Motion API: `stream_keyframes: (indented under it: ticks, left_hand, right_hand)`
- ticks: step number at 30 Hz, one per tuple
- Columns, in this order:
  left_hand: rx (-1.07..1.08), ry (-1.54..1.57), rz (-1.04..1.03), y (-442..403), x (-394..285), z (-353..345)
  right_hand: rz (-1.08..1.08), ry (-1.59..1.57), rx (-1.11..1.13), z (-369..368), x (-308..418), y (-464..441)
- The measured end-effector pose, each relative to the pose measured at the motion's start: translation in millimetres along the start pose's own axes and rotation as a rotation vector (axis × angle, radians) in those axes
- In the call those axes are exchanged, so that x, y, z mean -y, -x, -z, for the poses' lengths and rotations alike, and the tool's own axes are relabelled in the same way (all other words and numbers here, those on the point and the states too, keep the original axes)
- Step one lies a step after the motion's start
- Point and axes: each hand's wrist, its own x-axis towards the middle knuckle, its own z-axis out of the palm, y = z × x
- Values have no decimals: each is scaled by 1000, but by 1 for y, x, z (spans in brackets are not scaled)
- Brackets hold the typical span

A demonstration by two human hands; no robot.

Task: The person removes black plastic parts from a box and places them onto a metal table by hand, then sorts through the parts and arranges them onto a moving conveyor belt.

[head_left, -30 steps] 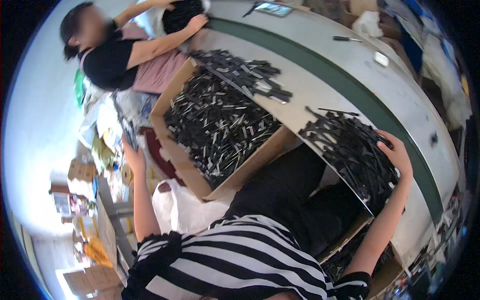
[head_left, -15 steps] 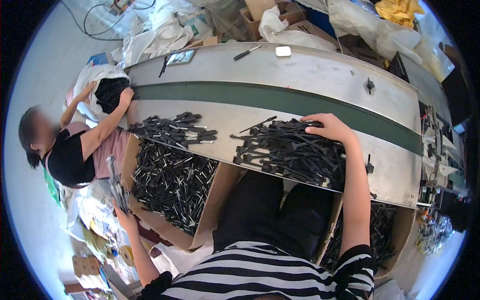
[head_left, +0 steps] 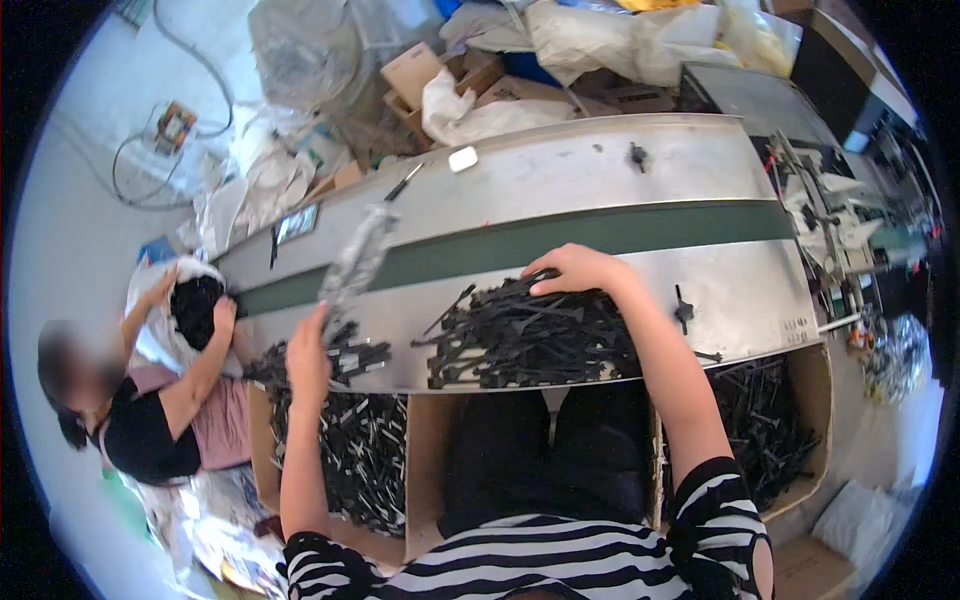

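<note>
My left hand [head_left: 308, 360] is raised over the left side of the metal table, closed on a crinkled clear plastic bag [head_left: 358, 262], which is smeared by motion. Beneath and beside it lies a small pile of black pieces with silvery parts [head_left: 358, 358]. My right hand [head_left: 575, 270] rests at the far edge of a larger pile of slim black plastic pieces [head_left: 525, 335], some with flared ends. Its fingers and thumb curl around pieces at the top of that pile; exactly how many is hidden.
A green strip [head_left: 640, 228] runs along the metal table [head_left: 520, 180]. Cardboard boxes of black pieces stand below its near edge, one left [head_left: 408, 450] and one right [head_left: 828, 400]. A co-worker [head_left: 150, 425] reaches into a white sack [head_left: 150, 320]. A phone [head_left: 297, 224] lies far left.
My left hand has swung up from beside the left box to above the table, carrying the plastic bag. My right hand stays at the larger pile. The whole view has shifted.
</note>
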Motion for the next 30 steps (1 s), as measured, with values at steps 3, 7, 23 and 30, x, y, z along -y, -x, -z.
stream_keyframes:
  ticks: [3,7,23,30]
  left_hand:
    - [-24,124,-275,-76,-51,-41]
    - [33,55,-483,-157,-109,-99]
    - [-97,-155,-726,-301,-228,-192]
    - [130,-44,-678,-295,-211,-205]
  right_hand:
    - [2,-37,8,2,-1,1]
    - [19,-33,-23,0,-3,1]
    - [-70,129,-20,-19,1,-11]
    - [-111,126,-30,-15,11,-4]
